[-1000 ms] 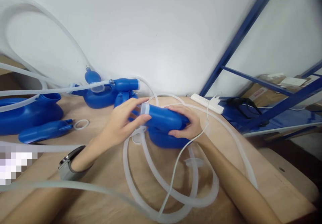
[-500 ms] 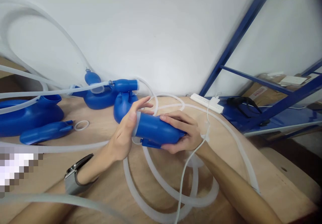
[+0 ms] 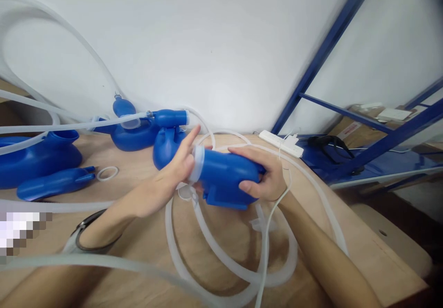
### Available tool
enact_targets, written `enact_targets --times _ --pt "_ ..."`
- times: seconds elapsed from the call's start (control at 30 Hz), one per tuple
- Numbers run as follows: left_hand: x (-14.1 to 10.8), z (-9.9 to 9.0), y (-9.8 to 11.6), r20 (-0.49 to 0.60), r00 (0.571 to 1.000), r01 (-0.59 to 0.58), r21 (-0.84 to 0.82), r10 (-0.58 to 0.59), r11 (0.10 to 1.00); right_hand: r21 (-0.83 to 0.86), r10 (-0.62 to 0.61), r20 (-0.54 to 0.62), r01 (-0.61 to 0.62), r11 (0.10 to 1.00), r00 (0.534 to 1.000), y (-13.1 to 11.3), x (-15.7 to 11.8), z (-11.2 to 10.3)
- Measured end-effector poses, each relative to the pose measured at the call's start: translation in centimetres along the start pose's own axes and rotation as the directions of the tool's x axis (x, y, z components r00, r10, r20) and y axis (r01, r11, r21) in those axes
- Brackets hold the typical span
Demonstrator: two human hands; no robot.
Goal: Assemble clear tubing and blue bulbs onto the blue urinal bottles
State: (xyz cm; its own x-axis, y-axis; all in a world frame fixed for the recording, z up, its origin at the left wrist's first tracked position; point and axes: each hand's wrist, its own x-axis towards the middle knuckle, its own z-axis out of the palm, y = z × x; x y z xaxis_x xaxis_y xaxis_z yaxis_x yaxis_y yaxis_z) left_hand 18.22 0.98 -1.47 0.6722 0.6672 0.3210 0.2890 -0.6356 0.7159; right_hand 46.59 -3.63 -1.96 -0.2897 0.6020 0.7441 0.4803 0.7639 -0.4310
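Observation:
A blue plastic bottle (image 3: 230,176) lies sideways between my two hands, above the table. Wrapped round its closed end, my right hand (image 3: 268,172) has the thumb on the near side and the fingers over the top. A translucent white collar (image 3: 197,162) sits on the bottle's left end, with a small round flap (image 3: 185,191) hanging below. My left hand (image 3: 180,162) grips this collar, its thumb against the rim and its index finger stretched upward; the other fingers are partly hidden behind it. A thin white cable (image 3: 277,202) passes across my right wrist.
Translucent hose (image 3: 238,271) lies coiled on the wooden table (image 3: 377,271). Several blue bottles (image 3: 136,135) stand along the wall. At left lie a flat blue piece (image 3: 55,183) and a white ring (image 3: 107,173). A power strip (image 3: 280,142) is near the blue rack (image 3: 321,54).
The bottle has shifted a little to the right and turned, showing more of its collar. My left thumb has moved onto the collar's rim. The view has shifted slightly.

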Motion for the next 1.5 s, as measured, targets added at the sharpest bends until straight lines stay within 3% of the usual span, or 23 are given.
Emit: enact_targets --times 0.13,0.3,0.47,0.53,0.6,0.67,0.73,0.8,0.9,1.07,1.23,1.5 --pt "-0.2 -2.3 0.8 0.031 0.971 -0.237 0.076 0.236 0.968 0.117 0.226 -0.064 -0.217 0.969 0.972 0.8 -0.1 -0.7" --pt "-0.2 -2.4 0.7 0.134 0.879 -0.476 0.274 0.457 0.835 0.259 0.33 0.071 -0.336 0.905 0.941 1.6 -0.4 -0.2" --pt "-0.4 -1.3 1.3 0.101 0.868 -0.495 0.27 0.487 0.826 0.322 0.338 0.122 -0.359 0.876 0.933 2.0 -0.3 1.1" --pt "-0.2 -1.3 1.4 0.044 0.868 -0.486 0.284 0.495 0.827 0.268 0.364 0.023 -0.357 0.895 0.931 2.0 -0.3 1.4" --pt "0.0 -1.4 1.3 -0.038 0.871 -0.453 0.322 0.489 0.832 0.141 0.314 -0.177 -0.291 0.946 0.933 1.6 -0.3 1.6" --pt "0.3 -1.3 1.2 -0.125 0.878 -0.39 0.374 0.462 0.841 -0.042 0.136 -0.285 -0.154 0.987 0.949 0.8 -0.3 1.7" --pt "0.5 -1.2 1.0 -0.192 0.875 -0.335 0.424 0.445 0.842 -0.208 -0.06 -0.206 0.016 0.978 0.977 -0.4 -0.3 1.9" --pt "0.5 -0.8 0.9 -0.221 0.871 -0.306 0.453 0.438 0.837 -0.312 -0.157 -0.091 0.121 0.942 0.983 -1.6 -0.3 2.3" --pt "0.5 -0.2 0.8 -0.234 0.856 -0.305 0.492 0.461 0.816 -0.356 -0.121 -0.045 0.097 0.929 0.992 -2.9 -0.2 3.4" --pt "0.4 0.8 0.5 -0.197 0.822 -0.345 0.573 0.534 0.743 -0.296 -0.021 -0.072 -0.001 0.955 0.997 -2.8 -0.4 4.4" --pt "0.3 1.0 0.2 -0.193 0.82 -0.353 0.57 0.538 0.742 -0.262 -0.089 -0.115 0.057 0.964 0.989 -2.5 -0.4 4.2" --pt "0.4 1.8 0.1 -0.282 0.697 -0.418 0.587 0.66 0.693 -0.247 -0.201 -0.11 0.169 0.954 0.973 -2.4 -0.1 3.8"
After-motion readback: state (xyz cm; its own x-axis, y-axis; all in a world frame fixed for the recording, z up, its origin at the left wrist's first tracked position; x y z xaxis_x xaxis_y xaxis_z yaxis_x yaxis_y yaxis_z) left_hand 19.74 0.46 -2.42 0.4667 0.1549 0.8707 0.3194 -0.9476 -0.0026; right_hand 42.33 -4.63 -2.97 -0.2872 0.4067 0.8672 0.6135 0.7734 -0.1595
